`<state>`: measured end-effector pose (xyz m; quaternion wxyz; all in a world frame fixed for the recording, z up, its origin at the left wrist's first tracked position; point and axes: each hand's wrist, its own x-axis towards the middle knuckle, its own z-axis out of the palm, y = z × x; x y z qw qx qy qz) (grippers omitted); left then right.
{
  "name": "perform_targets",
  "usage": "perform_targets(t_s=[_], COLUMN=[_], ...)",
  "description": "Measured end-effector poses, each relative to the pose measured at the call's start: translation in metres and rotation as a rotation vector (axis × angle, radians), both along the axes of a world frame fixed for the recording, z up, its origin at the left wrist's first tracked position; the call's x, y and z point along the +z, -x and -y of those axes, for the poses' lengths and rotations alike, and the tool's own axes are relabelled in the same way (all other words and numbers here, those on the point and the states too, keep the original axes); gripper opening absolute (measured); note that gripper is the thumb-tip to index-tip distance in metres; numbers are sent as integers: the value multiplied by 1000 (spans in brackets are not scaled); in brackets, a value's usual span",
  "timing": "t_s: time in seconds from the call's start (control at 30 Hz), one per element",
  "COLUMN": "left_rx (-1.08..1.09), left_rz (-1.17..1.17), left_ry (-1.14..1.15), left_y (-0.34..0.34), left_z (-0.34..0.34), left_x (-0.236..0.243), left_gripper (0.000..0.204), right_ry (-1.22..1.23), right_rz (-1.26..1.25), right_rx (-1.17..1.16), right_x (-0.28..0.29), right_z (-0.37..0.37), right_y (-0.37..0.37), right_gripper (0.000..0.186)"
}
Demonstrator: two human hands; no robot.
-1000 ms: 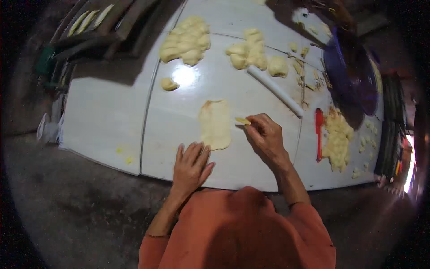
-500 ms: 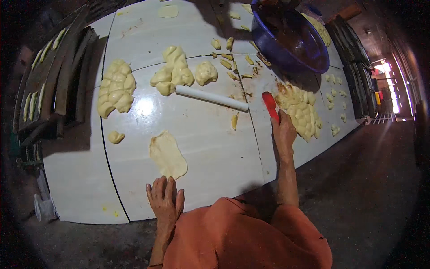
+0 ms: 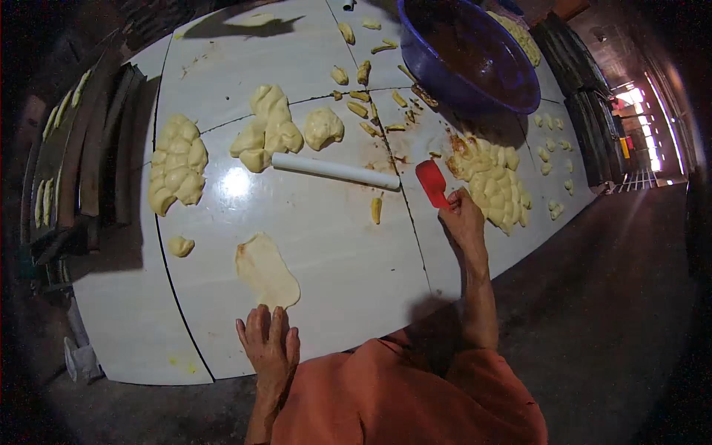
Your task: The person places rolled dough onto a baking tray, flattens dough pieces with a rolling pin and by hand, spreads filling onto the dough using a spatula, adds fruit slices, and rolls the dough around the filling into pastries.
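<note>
My left hand [image 3: 268, 343] lies with fingers apart at the near edge of a flattened oval of dough [image 3: 265, 271]. My right hand [image 3: 466, 221] grips the handle of a red spatula [image 3: 432, 180], beside a mass of dough pieces [image 3: 498, 194] with brown smears. A white rolling pin [image 3: 334, 170] lies across the table's middle. A yellow strip [image 3: 377, 210] lies just below the pin. Above the pin are dough clumps [image 3: 265, 126] and a rounded lump [image 3: 323, 127]. A segmented dough mass [image 3: 176, 163] and a small ball [image 3: 181, 246] are at the left.
A large blue tub [image 3: 437, 37] with brown contents stands at the back right, near scattered yellow pieces [image 3: 357, 110]. Small dough bits [image 3: 547, 144] line the right side of the white table [image 3: 126, 326]. Stacked dark trays are at left [image 3: 78, 185] and right [image 3: 593, 133].
My right hand let go of the yellow strip, moved right and took hold of the red spatula, now lifted at an angle. My left hand stays by the flattened dough. The view has shifted.
</note>
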<state>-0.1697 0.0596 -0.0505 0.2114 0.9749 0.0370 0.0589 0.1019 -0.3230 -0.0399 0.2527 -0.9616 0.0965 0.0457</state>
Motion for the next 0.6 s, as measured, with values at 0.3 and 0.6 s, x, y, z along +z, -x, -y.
perform_targets(t_s=[0.3,0.6], left_rx=[260,422], left_rz=[-58,35], left_ry=[-22,-107], left_y=[4,1], left_z=[35,54], left_x=[-6,-22], left_gripper=[51,50], right_ry=[-334,121], right_rz=[164,387], right_rx=[170,384], right_x=[73,154], right_z=[41,83], right_y=[-27,-239], right_gripper=[26,32])
